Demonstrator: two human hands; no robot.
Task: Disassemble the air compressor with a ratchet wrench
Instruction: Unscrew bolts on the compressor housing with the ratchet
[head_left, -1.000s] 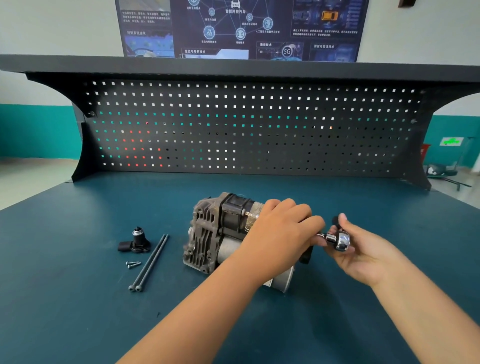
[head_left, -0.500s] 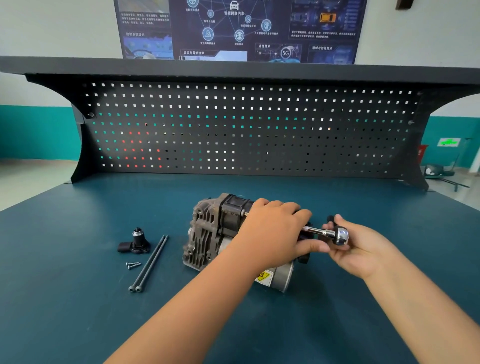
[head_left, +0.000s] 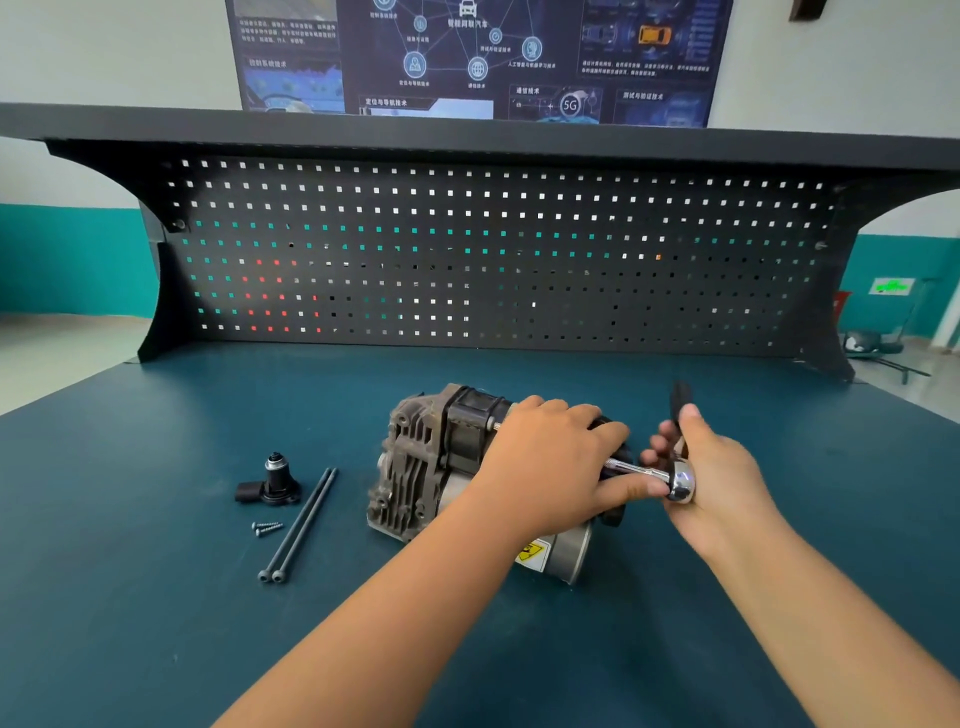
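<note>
The air compressor (head_left: 423, 462), a grimy grey casting with a black block and a silver motor can, lies on its side in the middle of the bench. My left hand (head_left: 556, 460) lies over its right half and grips it, the thumb touching the wrench's extension bar. My right hand (head_left: 711, 467) holds the ratchet wrench (head_left: 675, 480): the chrome head sits in my palm, the black handle points up and away. The extension bar runs left from the head into the compressor's right end, where my left hand hides its tip.
On the blue-green bench top (head_left: 156, 597), left of the compressor, lie two long black bolts (head_left: 301, 525), two small screws (head_left: 267, 528) and a black fitting (head_left: 272, 483). A black pegboard back panel (head_left: 493, 260) with a shelf above closes the far edge.
The wrench handle has swung upward and away, and my right hand has turned with it. My left hand has stayed on the compressor. The loose parts have not moved.
</note>
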